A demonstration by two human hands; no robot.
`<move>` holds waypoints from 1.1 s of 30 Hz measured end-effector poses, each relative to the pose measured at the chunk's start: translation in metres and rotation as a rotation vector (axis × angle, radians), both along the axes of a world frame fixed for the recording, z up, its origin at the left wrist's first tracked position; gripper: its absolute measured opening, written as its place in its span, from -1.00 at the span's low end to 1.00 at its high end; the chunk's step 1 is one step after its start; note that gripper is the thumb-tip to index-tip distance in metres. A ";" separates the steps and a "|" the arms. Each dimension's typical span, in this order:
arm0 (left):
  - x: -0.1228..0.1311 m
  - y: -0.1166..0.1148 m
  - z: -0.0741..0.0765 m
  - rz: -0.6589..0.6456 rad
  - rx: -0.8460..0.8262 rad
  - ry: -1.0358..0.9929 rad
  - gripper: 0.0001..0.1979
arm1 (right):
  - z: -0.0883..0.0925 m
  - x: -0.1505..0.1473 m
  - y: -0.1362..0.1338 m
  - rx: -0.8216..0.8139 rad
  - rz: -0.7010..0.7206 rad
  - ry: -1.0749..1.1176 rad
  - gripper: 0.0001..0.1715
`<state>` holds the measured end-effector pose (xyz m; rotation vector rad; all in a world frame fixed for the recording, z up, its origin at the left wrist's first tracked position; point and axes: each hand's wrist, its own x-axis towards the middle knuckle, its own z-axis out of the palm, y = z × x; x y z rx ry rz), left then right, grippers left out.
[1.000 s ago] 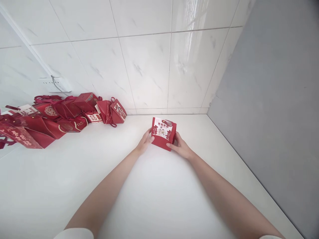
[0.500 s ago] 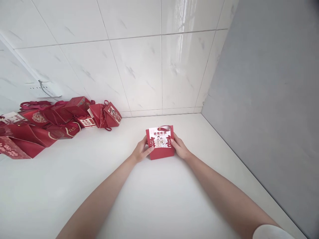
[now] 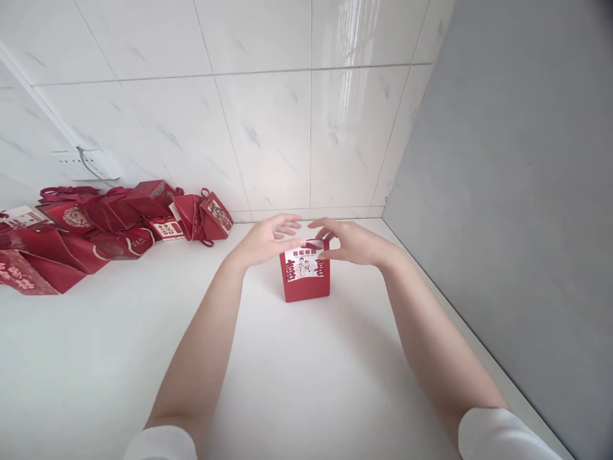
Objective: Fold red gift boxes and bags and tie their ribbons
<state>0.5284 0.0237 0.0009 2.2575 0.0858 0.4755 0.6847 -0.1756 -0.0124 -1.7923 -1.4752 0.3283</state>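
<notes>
A red gift box (image 3: 307, 291) stands upright on the white table, its front bearing a white label (image 3: 305, 264) with red characters and a drawn couple. At its top a dark red ribbon (image 3: 313, 244) shows in part. My left hand (image 3: 268, 239) hovers by the box's upper left corner, fingers apart and holding nothing. On the other side, my right hand (image 3: 352, 241) is at the upper right corner with its fingers spread and curved. Whether the fingertips touch the box top or ribbon I cannot tell.
Several red gift boxes (image 3: 115, 211) with ribbons lie piled at the left against the tiled wall (image 3: 263, 140). A socket panel (image 3: 89, 166) with a cable is on the wall above them. A grey panel (image 3: 517, 191) borders the white table (image 3: 297, 383) on the right.
Both hands have let go of the box's sides and risen to its top, fingers spreading. The box stays on the table in about the same place.
</notes>
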 end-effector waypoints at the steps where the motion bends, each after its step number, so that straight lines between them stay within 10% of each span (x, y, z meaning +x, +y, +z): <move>1: 0.000 -0.005 0.001 -0.025 0.004 0.054 -0.44 | 0.004 -0.003 -0.001 -0.038 -0.036 -0.033 -0.41; 6: -0.002 -0.018 -0.012 -0.044 0.017 0.272 -0.75 | 0.006 -0.013 -0.011 -0.015 -0.055 -0.177 -0.86; 21: -0.004 -0.036 -0.014 -0.081 0.036 0.198 -0.79 | -0.001 -0.028 0.003 0.304 -0.041 -0.247 -0.85; 33: -0.008 -0.034 -0.005 -0.001 0.161 0.108 -0.82 | -0.004 -0.017 -0.007 -0.097 0.008 -0.125 -0.80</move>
